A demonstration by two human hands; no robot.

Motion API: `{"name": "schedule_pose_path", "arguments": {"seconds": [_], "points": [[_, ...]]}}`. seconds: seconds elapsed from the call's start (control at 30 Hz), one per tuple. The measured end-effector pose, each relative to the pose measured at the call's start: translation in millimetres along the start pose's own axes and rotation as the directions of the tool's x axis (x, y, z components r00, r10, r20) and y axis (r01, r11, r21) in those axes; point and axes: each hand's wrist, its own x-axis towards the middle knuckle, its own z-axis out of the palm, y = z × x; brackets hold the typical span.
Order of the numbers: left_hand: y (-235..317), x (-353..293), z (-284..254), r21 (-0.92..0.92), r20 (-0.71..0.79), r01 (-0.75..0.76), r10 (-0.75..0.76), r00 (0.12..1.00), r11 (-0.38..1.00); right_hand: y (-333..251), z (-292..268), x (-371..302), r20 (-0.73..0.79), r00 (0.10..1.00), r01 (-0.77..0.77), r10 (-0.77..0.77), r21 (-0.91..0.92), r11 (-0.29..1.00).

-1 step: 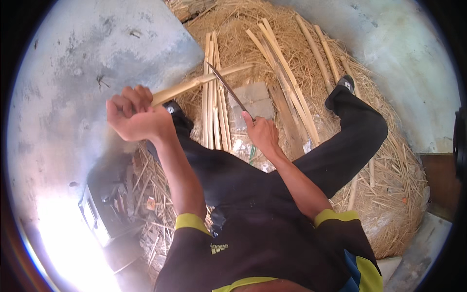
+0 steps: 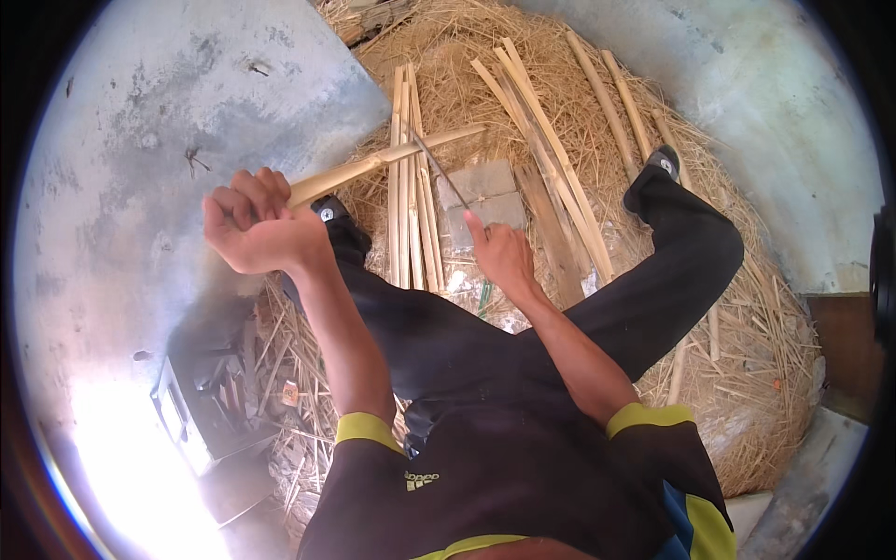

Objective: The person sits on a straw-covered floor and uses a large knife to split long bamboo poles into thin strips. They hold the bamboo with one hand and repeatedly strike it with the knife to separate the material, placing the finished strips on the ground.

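My left hand (image 2: pixel 257 219) is closed around the near end of a pale split bamboo strip (image 2: pixel 345 175), raised at the left and pointing away to the right. In my right hand (image 2: pixel 504 252) is a knife (image 2: pixel 441 171) with a long, narrow dark blade; my fingers wrap its handle, which is mostly hidden. The blade slants up and left, its far part crossing the strip beyond the middle. Whether the edge touches the strip I cannot tell. Below them on the floor lie several bamboo strips (image 2: pixel 404 224) side by side, between my spread legs.
More long strips (image 2: pixel 560 159) lie to the right, beside a weathered board (image 2: pixel 551 233). A grey block (image 2: pixel 485 196) sits between the bundles. Round poles (image 2: pixel 602 93) rest at the far right on straw-like shavings (image 2: pixel 457 47). Stained walls (image 2: pixel 224 84) stand on both sides.
The knife's blade has shifted slightly to the right along the strip and looks thinner, as if turned. My left hand and the strip have hardly moved.
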Motion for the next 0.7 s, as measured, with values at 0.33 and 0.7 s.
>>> {"name": "schedule_pose_path", "arguments": {"seconds": [0.33,0.7], "points": [[-2.9,-2.3,10.6,-0.023,-0.058,-0.011,0.01,0.998,1.0,-12.6,16.6,13.6,0.246,0.962,-0.145,0.121,0.08,0.986],[-2.2,-1.1,5.6,-0.032,-0.047,-0.019,0.017,0.999,0.999,13.4,-5.5,22.8,0.008,0.977,-0.203,0.212,0.324,0.924]]}}
